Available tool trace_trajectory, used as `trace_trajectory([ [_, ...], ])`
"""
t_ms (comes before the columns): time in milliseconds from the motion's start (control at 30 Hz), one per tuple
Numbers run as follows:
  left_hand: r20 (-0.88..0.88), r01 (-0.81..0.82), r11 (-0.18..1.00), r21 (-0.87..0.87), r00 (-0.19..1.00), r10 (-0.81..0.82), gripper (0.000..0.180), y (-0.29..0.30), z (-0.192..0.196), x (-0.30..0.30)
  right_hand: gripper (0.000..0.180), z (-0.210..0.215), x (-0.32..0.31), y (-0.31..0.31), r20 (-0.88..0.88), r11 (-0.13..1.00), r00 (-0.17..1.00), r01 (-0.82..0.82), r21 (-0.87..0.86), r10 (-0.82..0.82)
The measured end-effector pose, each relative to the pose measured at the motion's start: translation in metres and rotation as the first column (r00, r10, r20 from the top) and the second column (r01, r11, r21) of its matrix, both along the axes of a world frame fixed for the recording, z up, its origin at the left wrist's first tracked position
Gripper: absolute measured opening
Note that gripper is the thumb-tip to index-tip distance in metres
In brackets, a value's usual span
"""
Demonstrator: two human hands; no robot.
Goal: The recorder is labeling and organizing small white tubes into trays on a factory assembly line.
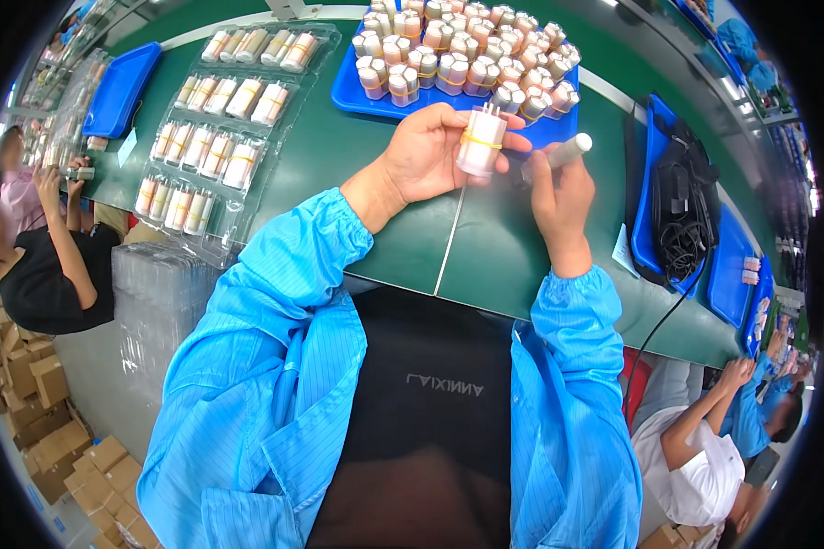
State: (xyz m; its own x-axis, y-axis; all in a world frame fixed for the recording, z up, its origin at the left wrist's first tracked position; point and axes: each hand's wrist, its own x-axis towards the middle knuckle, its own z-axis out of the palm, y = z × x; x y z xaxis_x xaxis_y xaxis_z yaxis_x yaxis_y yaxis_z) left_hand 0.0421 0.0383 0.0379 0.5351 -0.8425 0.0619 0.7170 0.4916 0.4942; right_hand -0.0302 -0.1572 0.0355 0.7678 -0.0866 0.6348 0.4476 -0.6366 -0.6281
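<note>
Banded bundle in the left grip, pale cylinder in the right

The left grip [430,154] is closed around a banded bundle [481,145], with fingers passing behind it and tips showing on its far right side. The bundle stands nearly upright, tilted a little, above the desk [513,252]. It looks white with a faint pinkish cast, its sides glossy and partly see-through; a thin yellow band circles its upper half, narrow pale tips stand up at its top, and a clear rounded edge shows at its base.

Just right of it, the right grip [563,206] is pinched shut on a pale cylinder [572,148], slender and smooth, with a flat whitish end pointing up and to the right. Its lower end is blurred.

Directly beyond the left grip, a blue tray [350,96] carries many closely packed bundles [453,71], whitish to peach, most of them visibly yellow-banded. Left of the left grip, a clear plastic tray [264,139] holds similar banded pieces in four rows. Light blue sleeves [288,252] gather at both wrists behind the grips.

Farther right of the right grip, a black bag [682,183] and a coiled black cable [682,261] rest together.
</note>
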Motion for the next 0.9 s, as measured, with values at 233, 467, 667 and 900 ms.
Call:
trace_trajectory([
  [233,-0.062,0.005,0.993,-0.121,0.998,-0.012,0.064,0.005,-0.001,0.004,0.015,-0.003,0.003,0.001,0.006,0.998,1.000,0.014,-0.055,-0.013],
  [467,-0.064,-0.048,0.992,-0.114,0.997,0.041,0.056,0.026,0.000,-0.004,0.014,-0.010,0.003,0.003,-0.032,0.997,0.999,0.022,-0.081,-0.025],
  [667,0.356,-0.452,0.839,0.301,0.870,0.341,0.036,0.075,0.028,-0.056,0.015,-0.024,-0.004,-0.009,-0.148,0.999,0.989,0.021,0.035,-0.016],
  [900,0.999,-0.960,-0.280,0.012,0.022,-0.034,0.046,0.195,0.041,-0.112,0.019,-0.017,0.000,-0.002,-0.175,0.998,0.984,0.004,0.064,0.008],
])
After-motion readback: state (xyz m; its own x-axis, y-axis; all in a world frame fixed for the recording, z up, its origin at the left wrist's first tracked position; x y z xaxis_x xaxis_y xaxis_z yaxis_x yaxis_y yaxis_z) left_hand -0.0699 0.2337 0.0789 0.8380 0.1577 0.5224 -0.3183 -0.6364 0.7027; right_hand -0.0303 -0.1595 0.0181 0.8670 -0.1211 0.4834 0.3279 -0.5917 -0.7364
